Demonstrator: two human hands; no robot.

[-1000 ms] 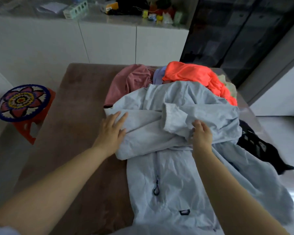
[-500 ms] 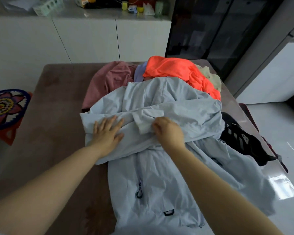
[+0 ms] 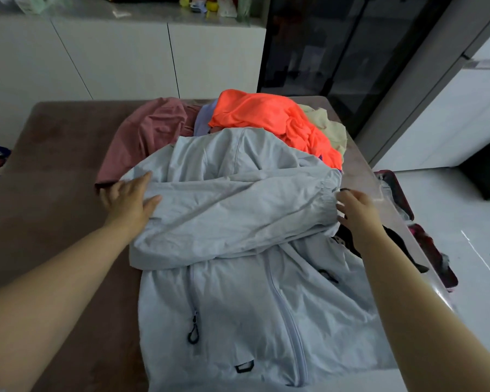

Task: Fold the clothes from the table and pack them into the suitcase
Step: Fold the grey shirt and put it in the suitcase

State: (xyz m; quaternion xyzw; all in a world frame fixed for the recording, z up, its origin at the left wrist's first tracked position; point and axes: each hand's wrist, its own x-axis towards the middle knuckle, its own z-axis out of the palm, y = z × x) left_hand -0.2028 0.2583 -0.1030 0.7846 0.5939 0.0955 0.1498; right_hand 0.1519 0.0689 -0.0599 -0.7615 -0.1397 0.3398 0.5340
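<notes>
Brown table (image 3: 54, 165) with a pale blue jacket (image 3: 238, 321) lying zip-side up, its long axis running from the near edge toward the far clothes pile (image 3: 260, 117). One sleeve (image 3: 238, 205) is folded crosswise, cuff pointing right. The left hand (image 3: 128, 198) presses its left end with straight fingers. The right hand (image 3: 357, 210), fingers loosely extended, touches the cuff.

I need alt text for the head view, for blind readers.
A pale blue jacket lies on a brown table, a sleeve folded across it; the left hand rests on its left edge, the right hand touches the cuff. Other clothes lie behind.
</notes>
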